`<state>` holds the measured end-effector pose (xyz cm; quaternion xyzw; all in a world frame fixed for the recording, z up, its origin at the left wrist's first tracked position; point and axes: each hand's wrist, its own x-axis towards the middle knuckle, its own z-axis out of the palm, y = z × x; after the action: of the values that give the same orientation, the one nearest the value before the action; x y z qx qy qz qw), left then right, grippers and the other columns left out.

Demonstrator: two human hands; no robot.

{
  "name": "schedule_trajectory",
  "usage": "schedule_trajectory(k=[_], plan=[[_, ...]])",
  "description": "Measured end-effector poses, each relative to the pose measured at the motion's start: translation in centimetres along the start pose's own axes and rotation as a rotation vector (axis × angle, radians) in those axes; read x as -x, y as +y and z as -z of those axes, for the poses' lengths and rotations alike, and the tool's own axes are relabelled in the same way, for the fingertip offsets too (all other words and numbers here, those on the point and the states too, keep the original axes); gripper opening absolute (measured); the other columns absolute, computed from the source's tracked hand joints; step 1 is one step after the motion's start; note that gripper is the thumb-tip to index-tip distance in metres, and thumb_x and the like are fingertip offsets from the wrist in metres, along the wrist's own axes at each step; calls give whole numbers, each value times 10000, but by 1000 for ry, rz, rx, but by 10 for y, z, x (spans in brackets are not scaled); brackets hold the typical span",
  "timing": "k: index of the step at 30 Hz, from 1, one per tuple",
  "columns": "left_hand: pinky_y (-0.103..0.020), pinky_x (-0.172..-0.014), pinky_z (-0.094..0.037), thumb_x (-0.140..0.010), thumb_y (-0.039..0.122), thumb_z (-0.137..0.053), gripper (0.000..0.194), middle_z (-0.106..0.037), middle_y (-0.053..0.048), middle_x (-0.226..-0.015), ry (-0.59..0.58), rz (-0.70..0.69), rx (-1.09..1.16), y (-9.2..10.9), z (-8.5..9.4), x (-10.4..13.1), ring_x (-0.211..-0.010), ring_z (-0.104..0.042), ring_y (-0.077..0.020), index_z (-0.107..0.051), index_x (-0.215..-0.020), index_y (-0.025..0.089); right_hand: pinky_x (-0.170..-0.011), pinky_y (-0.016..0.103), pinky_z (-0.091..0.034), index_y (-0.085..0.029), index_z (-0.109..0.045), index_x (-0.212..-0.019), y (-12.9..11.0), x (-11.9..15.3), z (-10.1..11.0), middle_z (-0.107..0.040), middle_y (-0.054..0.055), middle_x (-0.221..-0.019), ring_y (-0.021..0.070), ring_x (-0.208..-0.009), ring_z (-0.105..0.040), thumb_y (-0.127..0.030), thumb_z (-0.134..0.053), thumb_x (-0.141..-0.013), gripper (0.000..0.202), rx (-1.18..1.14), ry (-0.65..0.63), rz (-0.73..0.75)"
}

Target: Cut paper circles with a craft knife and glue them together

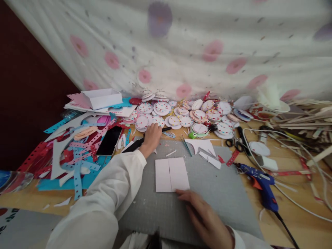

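My left hand (151, 137) reaches to the far edge of a grey mat (220, 193) and closes over a black rod-like tool (166, 129) lying there. My right hand (204, 216) rests flat on the mat, fingertips touching the near edge of a white folded paper piece (171, 174) that lies in the mat's middle. Both arms wear white sleeves.
Several white decorated discs (181, 116) are piled at the back. Blue and red punched strips (77, 162) and a phone (110, 140) lie left. A blue glue gun (261, 185), scissors (234, 141), cables and wooden sticks (306, 124) lie right. A white box (101, 98) sits back left.
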<state>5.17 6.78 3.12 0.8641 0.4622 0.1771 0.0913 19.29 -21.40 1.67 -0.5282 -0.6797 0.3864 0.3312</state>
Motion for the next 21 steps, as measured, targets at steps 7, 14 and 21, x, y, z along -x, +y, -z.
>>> schedule_trajectory(k=[7,14,21], plan=[[-294,-726,-496,-972,243,-378,177,-623,-54,-864,-27,5,387,26,56,40,-804,-624,-169,-469,-1097,157,-913,286,-490,-277,-561,-1158,-8,-9,13,-641,51,-1104,168,-1035,-604,-144,-444,-937,283,-169,198,24],[-143,-356,-220,-932,443,-487,303,-434,72,-582,-573,336,1754,68,85,111,-351,-274,-13,-552,-993,153,-565,208,-406,-263,-594,-1096,-44,-57,21,-517,-26,-729,99,-620,-463,-320,-560,-925,183,-790,402,-52],[-154,-290,-176,-950,511,-402,371,-451,77,-503,-923,484,1887,67,83,141,-280,-220,-30,-551,-950,171,-497,203,-332,-209,-625,-887,-58,-75,9,-526,-29,-687,78,-565,-409,-402,-671,-841,203,-844,326,-124]])
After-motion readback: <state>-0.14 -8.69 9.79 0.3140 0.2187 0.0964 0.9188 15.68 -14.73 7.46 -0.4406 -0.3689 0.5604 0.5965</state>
